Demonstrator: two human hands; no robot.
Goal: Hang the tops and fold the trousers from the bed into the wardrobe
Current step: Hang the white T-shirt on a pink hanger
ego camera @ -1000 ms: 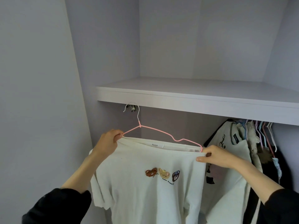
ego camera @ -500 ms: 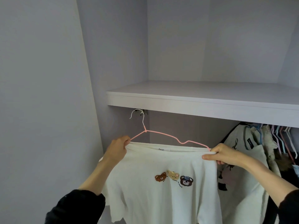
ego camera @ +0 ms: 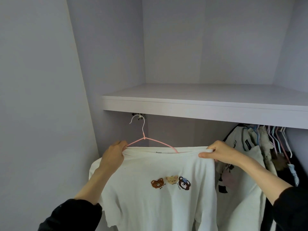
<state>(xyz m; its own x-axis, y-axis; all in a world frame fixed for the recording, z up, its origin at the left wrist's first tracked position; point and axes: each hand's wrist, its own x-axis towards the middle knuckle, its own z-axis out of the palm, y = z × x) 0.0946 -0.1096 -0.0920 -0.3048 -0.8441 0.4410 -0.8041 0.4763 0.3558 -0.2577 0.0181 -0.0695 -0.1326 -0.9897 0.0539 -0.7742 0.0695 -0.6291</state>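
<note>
A white T-shirt [ego camera: 160,202] with three bear faces on the chest hangs on a pink wire hanger [ego camera: 150,141] inside the wardrobe. The hanger's white hook reaches up to the rail bracket [ego camera: 139,115] under the shelf; the rail itself is hidden. My left hand [ego camera: 115,155] grips the shirt's left shoulder at the hanger's end. My right hand [ego camera: 218,152] pinches the right shoulder, thumb on the front of the cloth.
A white shelf [ego camera: 205,104] spans the wardrobe just above the hanger hook. Several tops on coloured hangers [ego camera: 260,157] crowd the right side. The wardrobe's left wall [ego camera: 41,114] stands close beside the shirt.
The view has shifted, so the shirt and shelf sit lower and further right in frame. Both hands keep their grip on the shoulders and the hook stays by the bracket.
</note>
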